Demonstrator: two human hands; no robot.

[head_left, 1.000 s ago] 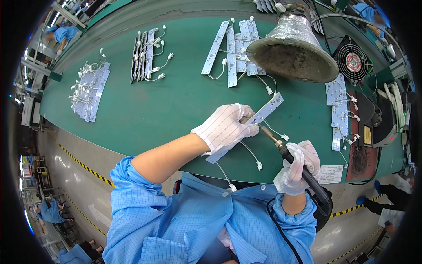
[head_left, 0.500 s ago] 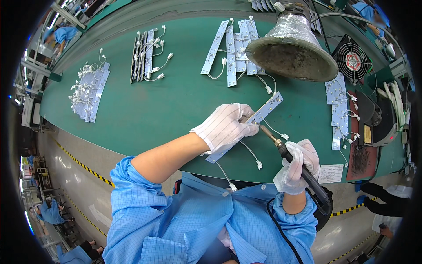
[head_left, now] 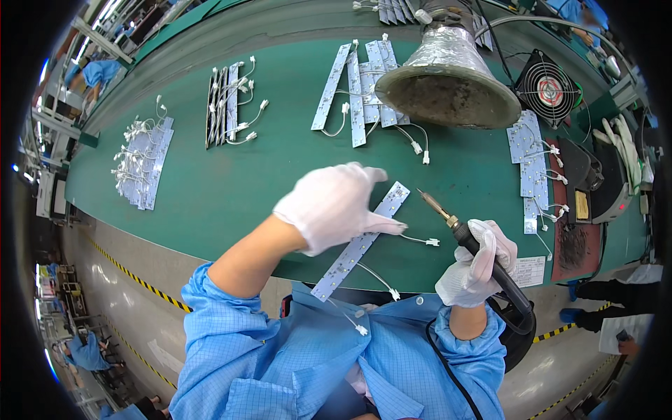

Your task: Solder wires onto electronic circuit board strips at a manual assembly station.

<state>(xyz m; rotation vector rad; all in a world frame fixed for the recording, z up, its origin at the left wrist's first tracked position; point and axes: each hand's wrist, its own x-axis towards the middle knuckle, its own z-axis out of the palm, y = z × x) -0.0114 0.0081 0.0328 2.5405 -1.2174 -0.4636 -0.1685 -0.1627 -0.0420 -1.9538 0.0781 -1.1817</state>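
A white LED strip board (head_left: 350, 257) lies slanted near the table's front edge, its lower end reaching past that edge. Thin white wires with white plugs hang from its side. My left hand (head_left: 325, 206), in a white glove, is over the board's upper half with thumb and forefinger spread apart. The thumb crosses the board; whether it touches I cannot tell. In my gloved right hand (head_left: 481, 264) is a soldering iron (head_left: 448, 217) with a black handle, gripped by curled fingers. Its tip points up and left, just off the board's upper right end.
A foil-wrapped extraction hood (head_left: 448, 98) overhangs the table, with a round fan (head_left: 549, 91) to its right. Groups of LED boards lie at far left (head_left: 147, 168), back (head_left: 355, 98) and right (head_left: 533, 175). A soldering-iron stand (head_left: 584, 171) and sponge (head_left: 582, 205) are at right.
My left hand has let go of the LED board, moved slightly left and spread its fingers. The board has dropped lower and left. The soldering iron's tip has come away from the board.
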